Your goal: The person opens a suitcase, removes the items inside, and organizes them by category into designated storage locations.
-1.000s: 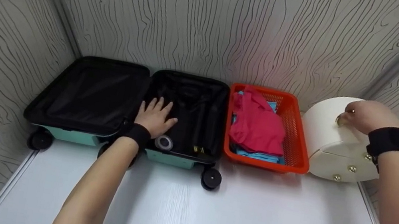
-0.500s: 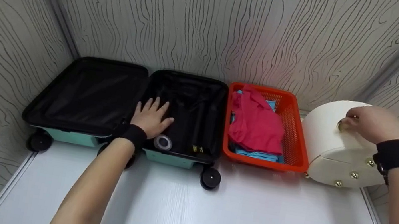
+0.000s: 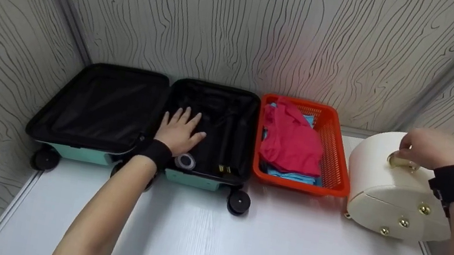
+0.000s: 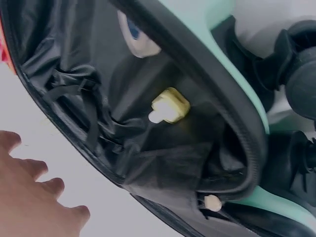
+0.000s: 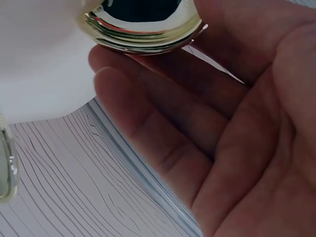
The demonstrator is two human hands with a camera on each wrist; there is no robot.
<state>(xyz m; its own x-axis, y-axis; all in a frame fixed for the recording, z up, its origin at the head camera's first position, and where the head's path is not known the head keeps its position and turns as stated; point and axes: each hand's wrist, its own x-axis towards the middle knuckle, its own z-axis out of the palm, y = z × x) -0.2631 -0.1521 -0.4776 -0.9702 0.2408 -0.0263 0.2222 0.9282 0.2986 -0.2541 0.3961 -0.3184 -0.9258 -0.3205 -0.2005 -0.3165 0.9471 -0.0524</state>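
Observation:
My left hand [image 3: 179, 135], fingers spread straight, is over the right half of an open mint-green suitcase [image 3: 192, 181] with black lining. Whether it touches the lining cannot be told. Near its wrist lies a white ring-shaped object [image 3: 185, 161]; farther right is a small black-and-yellow item [image 3: 226, 170]. In the left wrist view, a small yellow piece with a white tip [image 4: 170, 105] lies on the lining. My right hand [image 3: 438, 149] grips the gold handle [image 5: 148, 37] on top of a cream rounded case [image 3: 378, 171] with gold studs. Its fingers curl under the handle.
A red-orange plastic basket [image 3: 334, 159] with a pink cloth [image 3: 294, 139] and blue cloths stands between the suitcase and the cream case. The suitcase's other half [image 3: 103, 107] lies at the left. Wood-patterned walls [image 3: 244, 24] enclose the white surface [image 3: 198, 243].
My right hand has drawn the cream case nearer and slightly right, away from the back wall and apart from the basket. My left hand stays spread over the suitcase, shifting only a little.

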